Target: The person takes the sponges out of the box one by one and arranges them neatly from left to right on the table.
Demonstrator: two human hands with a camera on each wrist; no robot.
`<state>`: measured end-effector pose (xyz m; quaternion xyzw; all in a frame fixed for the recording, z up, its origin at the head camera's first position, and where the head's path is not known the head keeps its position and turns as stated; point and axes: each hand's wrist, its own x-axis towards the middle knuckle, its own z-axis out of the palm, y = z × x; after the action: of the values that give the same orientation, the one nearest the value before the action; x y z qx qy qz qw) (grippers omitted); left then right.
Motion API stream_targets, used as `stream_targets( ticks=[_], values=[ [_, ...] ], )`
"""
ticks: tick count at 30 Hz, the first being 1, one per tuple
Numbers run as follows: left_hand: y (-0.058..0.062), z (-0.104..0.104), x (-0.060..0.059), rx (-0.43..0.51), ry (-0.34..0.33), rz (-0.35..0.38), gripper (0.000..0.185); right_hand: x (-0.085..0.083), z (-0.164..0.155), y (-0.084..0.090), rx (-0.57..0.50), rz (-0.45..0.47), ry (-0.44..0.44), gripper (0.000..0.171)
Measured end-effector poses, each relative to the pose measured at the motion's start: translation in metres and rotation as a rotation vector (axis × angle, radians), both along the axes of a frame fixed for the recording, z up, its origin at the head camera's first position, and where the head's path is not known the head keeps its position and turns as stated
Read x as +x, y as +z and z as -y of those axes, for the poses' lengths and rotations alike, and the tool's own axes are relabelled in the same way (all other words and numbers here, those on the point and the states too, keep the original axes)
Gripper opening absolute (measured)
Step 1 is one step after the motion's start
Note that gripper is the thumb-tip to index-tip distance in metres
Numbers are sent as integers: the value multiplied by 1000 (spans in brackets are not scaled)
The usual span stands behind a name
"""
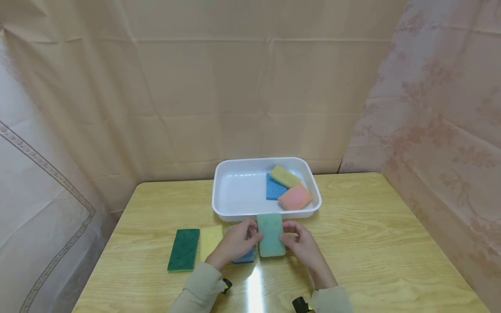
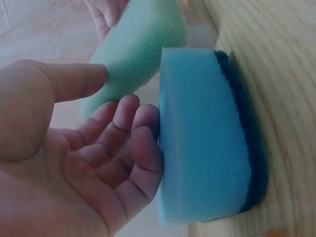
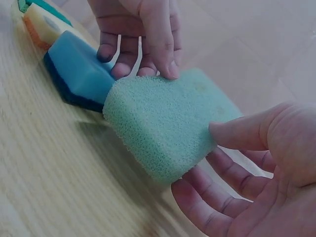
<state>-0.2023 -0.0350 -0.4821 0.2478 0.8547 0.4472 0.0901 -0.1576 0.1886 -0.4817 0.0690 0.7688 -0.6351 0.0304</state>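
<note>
A light green sponge (image 1: 271,234) is held between both hands just in front of the white tray (image 1: 235,211). My left hand (image 1: 235,243) has its thumb on the sponge's left edge, and its curled fingers (image 2: 140,143) lie against a blue sponge (image 2: 202,143) on the table beside it. My right hand (image 1: 303,245) pinches the right edge, thumb (image 3: 232,133) on top and fingers underneath. In the right wrist view the green sponge (image 3: 168,123) is tilted, with one end raised off the wood. In the head view the left hand partly hides the blue sponge (image 1: 245,256).
A yellow sponge (image 1: 211,241) and a dark green one (image 1: 184,249) lie side by side left of the hands. The tray holds a yellow (image 1: 285,175), a blue (image 1: 274,189) and a pink sponge (image 1: 295,197) at its right end. Curtains surround the wooden table (image 1: 372,226).
</note>
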Motion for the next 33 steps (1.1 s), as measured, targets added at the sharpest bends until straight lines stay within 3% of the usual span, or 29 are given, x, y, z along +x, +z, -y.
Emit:
stream_targets(
  ticks=[7,12,33],
  values=[
    [-3,-1,0,-39,0,11,24,-2,1,-10,27,5,-14,32],
    [-6,-5,1,-70,6,-23,22,-3,1,-15,37,4,2,31],
    [-11,-10,3,-129,30,-62,19,-2,0,-11,99,44,55,35]
  ],
)
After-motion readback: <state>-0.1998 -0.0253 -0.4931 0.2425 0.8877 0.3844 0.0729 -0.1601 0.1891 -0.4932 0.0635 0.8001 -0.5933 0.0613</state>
